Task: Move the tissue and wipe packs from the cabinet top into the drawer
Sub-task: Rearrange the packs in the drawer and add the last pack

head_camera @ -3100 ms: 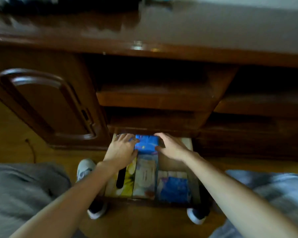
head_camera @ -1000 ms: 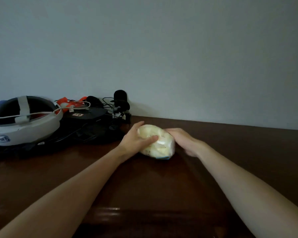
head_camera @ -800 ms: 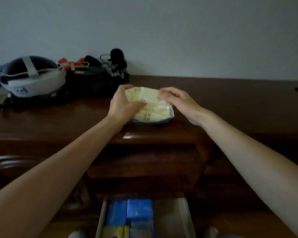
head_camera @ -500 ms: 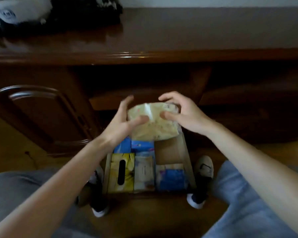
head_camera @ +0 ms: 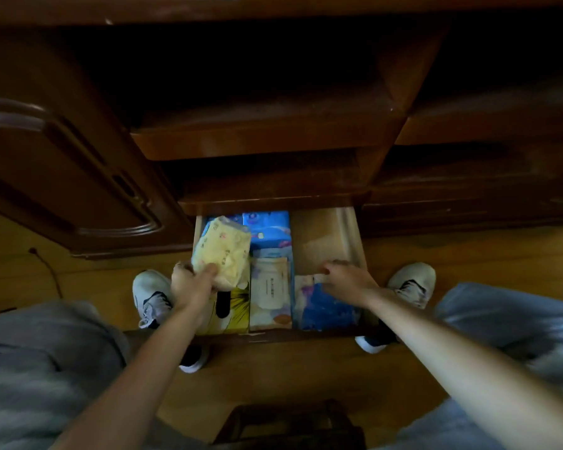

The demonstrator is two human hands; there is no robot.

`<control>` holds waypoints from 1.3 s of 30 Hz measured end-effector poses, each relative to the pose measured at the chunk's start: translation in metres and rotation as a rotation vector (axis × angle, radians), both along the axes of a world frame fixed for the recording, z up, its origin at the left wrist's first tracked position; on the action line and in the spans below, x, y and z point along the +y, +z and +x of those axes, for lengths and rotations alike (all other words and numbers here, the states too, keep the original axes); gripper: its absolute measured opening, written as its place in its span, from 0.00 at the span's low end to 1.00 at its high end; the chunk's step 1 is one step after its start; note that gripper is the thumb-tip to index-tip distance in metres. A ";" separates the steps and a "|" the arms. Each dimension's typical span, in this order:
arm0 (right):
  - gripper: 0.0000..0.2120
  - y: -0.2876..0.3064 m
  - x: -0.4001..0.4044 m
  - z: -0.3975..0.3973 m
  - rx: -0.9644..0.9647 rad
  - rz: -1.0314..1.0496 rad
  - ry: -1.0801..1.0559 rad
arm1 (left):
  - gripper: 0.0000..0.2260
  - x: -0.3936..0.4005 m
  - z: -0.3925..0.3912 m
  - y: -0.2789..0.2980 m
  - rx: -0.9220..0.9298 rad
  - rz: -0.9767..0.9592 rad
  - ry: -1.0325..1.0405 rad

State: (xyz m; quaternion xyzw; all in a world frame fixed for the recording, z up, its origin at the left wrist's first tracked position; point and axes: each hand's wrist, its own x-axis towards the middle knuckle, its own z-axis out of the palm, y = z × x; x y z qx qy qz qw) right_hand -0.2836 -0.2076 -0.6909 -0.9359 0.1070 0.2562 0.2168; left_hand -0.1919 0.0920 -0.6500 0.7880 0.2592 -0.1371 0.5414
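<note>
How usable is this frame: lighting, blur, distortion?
Head view: dim overall, cabinet recesses near black; the open drawer is the brightest area; right hand and trouser legs motion-smeared; yellow tissue pack in left hand fairly sharp; wide-angle bowing at edges.

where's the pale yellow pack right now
Head view: the pale yellow pack is in the left hand, over the drawer's left side, above the yellow tissue box.

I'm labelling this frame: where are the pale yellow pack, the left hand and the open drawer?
pale yellow pack (head_camera: pixel 223 251), head view, middle of its wrapper.
left hand (head_camera: pixel 194 284), head view, back of hand.
drawer (head_camera: pixel 350 235), head view, right side wall.
</note>
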 end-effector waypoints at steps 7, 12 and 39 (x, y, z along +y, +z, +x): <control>0.35 -0.047 0.026 0.003 0.186 -0.229 0.245 | 0.20 0.014 -0.004 -0.027 0.092 0.052 0.009; 0.23 -0.045 0.020 0.007 0.128 -0.270 0.307 | 0.13 0.016 -0.004 -0.027 0.135 -0.062 0.066; 0.18 0.015 0.067 -0.016 -0.092 0.811 -0.470 | 0.15 -0.061 -0.063 -0.004 0.134 -0.304 -0.296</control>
